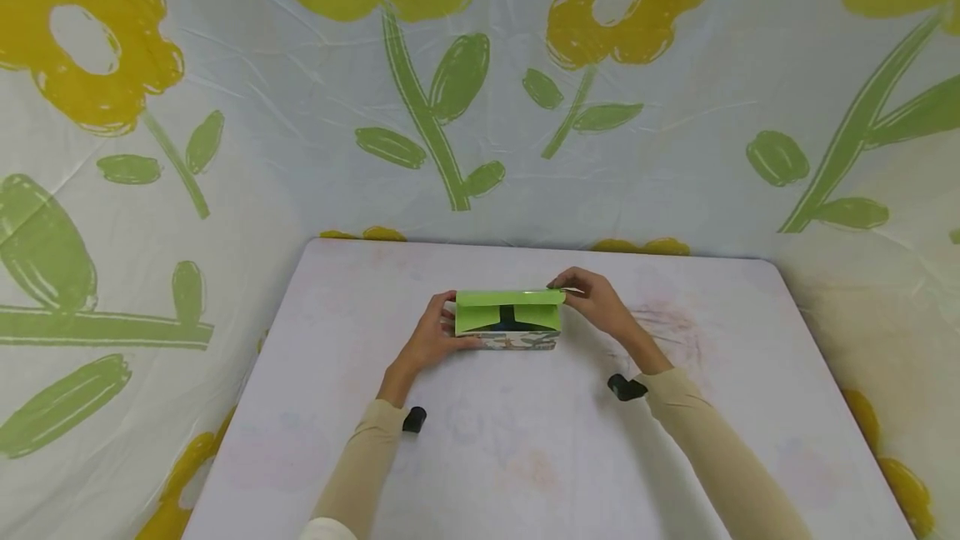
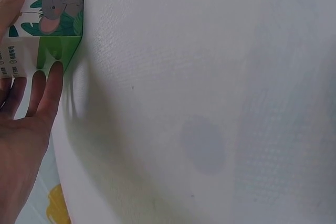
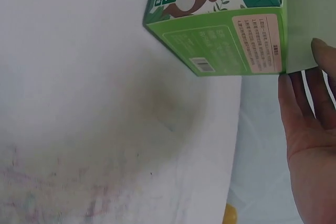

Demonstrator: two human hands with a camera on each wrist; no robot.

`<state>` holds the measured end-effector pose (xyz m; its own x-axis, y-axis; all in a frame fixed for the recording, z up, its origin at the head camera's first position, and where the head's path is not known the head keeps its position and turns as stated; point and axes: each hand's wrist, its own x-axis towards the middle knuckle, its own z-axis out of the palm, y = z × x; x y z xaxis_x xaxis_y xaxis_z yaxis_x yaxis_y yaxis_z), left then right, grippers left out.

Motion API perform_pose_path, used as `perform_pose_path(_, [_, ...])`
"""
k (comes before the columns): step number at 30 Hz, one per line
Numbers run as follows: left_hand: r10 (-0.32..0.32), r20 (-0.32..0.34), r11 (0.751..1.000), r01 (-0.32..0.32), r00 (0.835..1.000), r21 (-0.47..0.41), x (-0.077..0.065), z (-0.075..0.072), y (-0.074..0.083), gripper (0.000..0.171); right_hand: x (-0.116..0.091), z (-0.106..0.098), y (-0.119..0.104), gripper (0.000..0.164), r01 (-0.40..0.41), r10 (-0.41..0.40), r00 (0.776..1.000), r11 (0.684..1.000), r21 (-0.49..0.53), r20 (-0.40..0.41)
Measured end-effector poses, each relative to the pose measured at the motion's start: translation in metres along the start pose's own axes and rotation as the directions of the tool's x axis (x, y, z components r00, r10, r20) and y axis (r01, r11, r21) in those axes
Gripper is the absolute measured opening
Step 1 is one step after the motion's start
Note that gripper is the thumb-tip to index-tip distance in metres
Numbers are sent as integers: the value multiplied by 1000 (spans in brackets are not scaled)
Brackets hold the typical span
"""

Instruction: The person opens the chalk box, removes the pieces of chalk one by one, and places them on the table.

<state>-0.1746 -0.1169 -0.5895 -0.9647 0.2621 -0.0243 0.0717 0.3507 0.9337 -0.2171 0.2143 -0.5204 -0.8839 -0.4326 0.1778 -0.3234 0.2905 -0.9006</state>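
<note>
The left hand (image 1: pixel 432 336), thumb spread from fingers, grips the left end of a green, animal-printed cardboard box (image 1: pixel 525 341) just below the frame's centre while the right hand (image 1: pixel 600 304) pinches its raised green card lid (image 1: pixel 510 298), probably light, crushable, best held by its ends.

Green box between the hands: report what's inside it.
In the head view, a gap between the green inner flaps of the box shows only a dark area, too small to identify. The flaps and front wall cover the rest.
</note>
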Motion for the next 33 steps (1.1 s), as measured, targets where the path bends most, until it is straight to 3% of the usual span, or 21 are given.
perform_pose_path(8, [-7, 3, 1000, 7, 1000, 10, 0, 0, -1, 99, 0, 4, -24, 22, -113, 113, 990, 994, 0, -86])
perform_pose_path(16, [-10, 13, 1000, 10, 1000, 7, 0, 1, 0, 99, 2, 8, -15, 25, -167, 187, 967, 979, 121, -175])
perform_pose_path(20, [-6, 11, 1000, 6, 1000, 6, 1, 2, -1, 99, 5, 11, -16, 28, -187, 213, 951, 974, 131, -225])
perform_pose_path(27, [-17, 12, 1000, 17, 1000, 9, 0, 1, 2, 100, 14, 16, 3, 32, -190, 244, 925, 961, 201, -293])
perform_pose_path(30, [-26, 13, 1000, 25, 1000, 13, -1, 0, 3, 101, 16, 18, -7, 34, -217, 275, 912, 953, 210, -306])
perform_pose_path(33, [-29, 15, 1000, 29, 999, 10, -1, -1, 4, 101, 19, 21, 4, 38, -265, 315, 893, 945, 190, -323])
